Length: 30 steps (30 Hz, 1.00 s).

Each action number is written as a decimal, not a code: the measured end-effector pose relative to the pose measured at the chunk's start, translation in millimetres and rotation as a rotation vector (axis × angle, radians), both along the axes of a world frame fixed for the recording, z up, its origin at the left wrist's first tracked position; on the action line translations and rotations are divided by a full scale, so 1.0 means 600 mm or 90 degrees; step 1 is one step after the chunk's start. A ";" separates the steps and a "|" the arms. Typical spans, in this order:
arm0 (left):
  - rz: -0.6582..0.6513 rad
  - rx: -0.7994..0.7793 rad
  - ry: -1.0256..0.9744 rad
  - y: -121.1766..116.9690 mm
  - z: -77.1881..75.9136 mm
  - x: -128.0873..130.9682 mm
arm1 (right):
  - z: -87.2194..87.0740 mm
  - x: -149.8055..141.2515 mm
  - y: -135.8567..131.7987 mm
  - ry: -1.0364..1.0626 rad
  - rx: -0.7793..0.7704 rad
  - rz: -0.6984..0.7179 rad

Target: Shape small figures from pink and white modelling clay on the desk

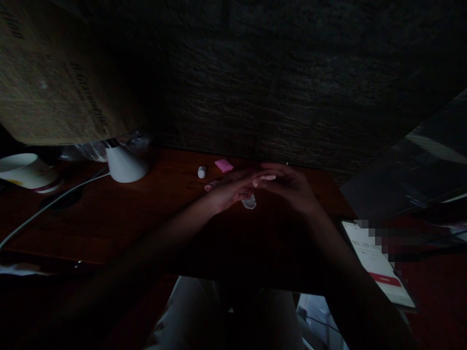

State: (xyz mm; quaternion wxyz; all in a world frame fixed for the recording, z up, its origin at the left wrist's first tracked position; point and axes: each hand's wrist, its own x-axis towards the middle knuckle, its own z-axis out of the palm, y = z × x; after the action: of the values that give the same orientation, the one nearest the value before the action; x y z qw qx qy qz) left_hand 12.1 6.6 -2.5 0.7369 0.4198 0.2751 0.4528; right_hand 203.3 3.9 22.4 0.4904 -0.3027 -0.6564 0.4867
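Note:
My left hand reaches in over the dark wooden table, its lower fingers curled. My right hand meets it from the other side, thumb and fingers bent inward. Between the fingertips of both hands is a small pale pink piece, soft-looking; its kind is unclear in the dim light. Just under my left hand lies a clear, whitish lump. A pinkish roll is partly hidden behind that hand. Farther back are a bright pink square and a small white round object.
A lamp with a white cone base and printed paper shade stands on the left, its cable crossing the table. Beside it is a paper cup. A lit phone or tablet lies at right. A dark textured wall rises behind.

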 end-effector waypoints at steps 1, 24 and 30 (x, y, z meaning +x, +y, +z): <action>-0.010 -0.004 -0.008 0.000 0.000 0.000 | 0.001 0.001 -0.001 0.010 -0.005 0.015; -0.103 -0.083 -0.048 -0.009 -0.002 0.011 | -0.014 -0.015 0.002 0.060 -0.014 -0.015; -0.101 -0.092 -0.053 -0.011 0.001 0.012 | -0.016 -0.018 0.000 0.053 -0.036 0.001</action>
State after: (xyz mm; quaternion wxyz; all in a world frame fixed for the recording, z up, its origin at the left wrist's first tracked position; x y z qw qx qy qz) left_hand 19.0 0.0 -2.1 0.8095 0.3669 0.2422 0.3891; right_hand 192.5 4.1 12.7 0.5082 -0.2953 -0.6219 0.5175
